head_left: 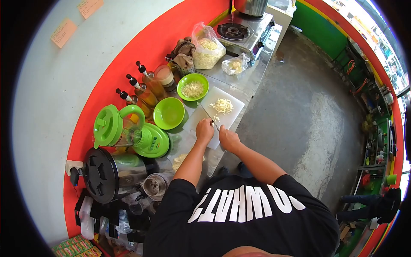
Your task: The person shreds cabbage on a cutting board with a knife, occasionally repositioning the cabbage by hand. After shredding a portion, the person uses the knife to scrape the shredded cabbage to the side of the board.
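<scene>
Black short-sleeve tee (239,222) w/ big white block lettering "SO WHAT?", bare forearms, 2 bare hands.

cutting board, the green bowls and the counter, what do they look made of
Cutting board: looks like white plastic, matte, flat and uniformly white. Green bowls: likely plastic or melamine, one bright even green with soft glossy highlights. Counter: seems stainless steel, grey and reflective. The knife in the right hand, beside the left hand, looks like metal, thin and shiny.
</scene>
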Motion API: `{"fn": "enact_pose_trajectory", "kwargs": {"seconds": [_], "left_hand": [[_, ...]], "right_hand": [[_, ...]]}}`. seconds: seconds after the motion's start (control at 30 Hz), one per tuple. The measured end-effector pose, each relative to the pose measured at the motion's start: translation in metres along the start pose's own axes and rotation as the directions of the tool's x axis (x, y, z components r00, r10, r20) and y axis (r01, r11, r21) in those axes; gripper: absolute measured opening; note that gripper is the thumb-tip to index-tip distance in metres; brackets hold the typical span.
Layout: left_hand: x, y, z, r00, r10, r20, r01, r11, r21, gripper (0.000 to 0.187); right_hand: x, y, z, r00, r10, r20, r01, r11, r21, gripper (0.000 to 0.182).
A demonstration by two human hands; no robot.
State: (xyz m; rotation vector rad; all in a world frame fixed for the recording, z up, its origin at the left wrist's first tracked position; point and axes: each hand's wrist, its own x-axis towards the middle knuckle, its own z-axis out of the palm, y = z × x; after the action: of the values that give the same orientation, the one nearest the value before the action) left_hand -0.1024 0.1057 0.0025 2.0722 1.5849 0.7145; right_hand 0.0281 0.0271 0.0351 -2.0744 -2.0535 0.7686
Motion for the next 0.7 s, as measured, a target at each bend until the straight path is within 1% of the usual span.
{"fn": "enact_pose_trajectory", "kwargs": {"seconds": [0.07, 0.2, 0.27, 0.3, 0.37, 0.47, 0.6, 0.67, 0.7], "left_hand": [[0.0, 0.0, -0.001, 0.999, -0.014, 0.051, 0.016, 1.0, -0.023, 0.012], [-0.002, 0.0, -0.001, 0.999, -0.015, 0.05, 0.017, 0.999, -0.04, 0.011], [-0.002, -0.003, 0.003, 0.999, -0.011, -0.036, 0.008, 0.998, -0.062, 0.007], [-0.002, -0.002, 0.001, 0.999, -0.009, -0.039, 0.007, 0.998, -0.062, 0.007], [-0.001, 0.001, -0.003, 0.998, -0.046, 0.037, 0.046, 0.999, -0.013, 0.01], [0.0, -0.006, 0.003, 0.999, -0.021, 0.039, 0.023, 0.999, -0.049, 0.01], [0.0, -0.005, 0.001, 0.999, -0.026, 0.041, 0.03, 0.994, -0.106, 0.009], [-0.001, -0.004, 0.002, 0.999, -0.041, 0.021, 0.043, 0.996, -0.078, 0.008], [-0.001, -0.005, 0.001, 0.999, -0.04, 0.02, 0.042, 0.996, -0.076, 0.008]], "right_hand": [[-0.007, 0.0, 0.008, 0.998, 0.057, -0.03, -0.056, 0.998, 0.018, 0.019], [0.0, 0.004, 0.012, 0.996, 0.084, -0.023, -0.084, 0.996, 0.018, 0.018], [0.006, 0.004, 0.006, 0.999, -0.004, -0.035, 0.003, 1.0, -0.021, 0.018], [0.007, 0.002, 0.005, 0.999, -0.006, -0.038, 0.006, 1.0, -0.021, 0.018], [0.007, -0.001, 0.002, 1.0, 0.003, -0.019, -0.004, 1.0, -0.02, 0.016], [-0.001, -0.004, 0.011, 0.999, 0.031, -0.041, -0.03, 0.999, 0.033, 0.014], [0.005, 0.0, 0.013, 0.997, 0.06, -0.038, -0.059, 0.998, 0.021, 0.013], [0.013, 0.003, 0.01, 0.999, -0.004, -0.037, 0.003, 1.0, -0.019, 0.014], [0.013, 0.001, 0.008, 0.999, -0.006, -0.038, 0.005, 1.0, -0.018, 0.014]]}}
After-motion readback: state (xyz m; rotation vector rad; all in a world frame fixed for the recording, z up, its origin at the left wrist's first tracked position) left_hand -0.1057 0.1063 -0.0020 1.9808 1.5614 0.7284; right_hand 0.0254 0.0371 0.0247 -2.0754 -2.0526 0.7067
